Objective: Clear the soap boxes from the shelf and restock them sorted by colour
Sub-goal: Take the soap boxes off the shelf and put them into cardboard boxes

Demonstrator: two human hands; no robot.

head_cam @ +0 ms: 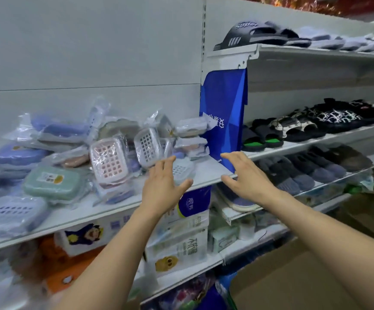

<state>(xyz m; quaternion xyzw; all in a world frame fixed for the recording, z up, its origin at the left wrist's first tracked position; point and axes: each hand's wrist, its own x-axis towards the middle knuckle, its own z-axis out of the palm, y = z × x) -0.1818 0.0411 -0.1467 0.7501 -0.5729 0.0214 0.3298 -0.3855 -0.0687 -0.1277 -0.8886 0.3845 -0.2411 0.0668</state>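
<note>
Several soap boxes in clear plastic wrap lie jumbled on a white shelf (206, 173). Among them are a green box (52, 183), a pink grid-lid box (109, 162), a white grid-lid box (148, 146), a pale blue box (9, 214) at the front left and purple ones (20, 154) behind. A small wrapped box (181, 172) lies flat near the shelf's right end. My left hand (162, 190) hovers open just in front of that box. My right hand (245, 175) is open at the shelf's right front edge, holding nothing.
A blue bag (224, 117) hangs at the shelf's right end as a divider. Slippers (293, 128) fill the shelves to the right. Tissue packs (181, 242) and cartoon boxes (83, 237) sit on the shelf below. Brown cardboard (293, 276) lies at the lower right.
</note>
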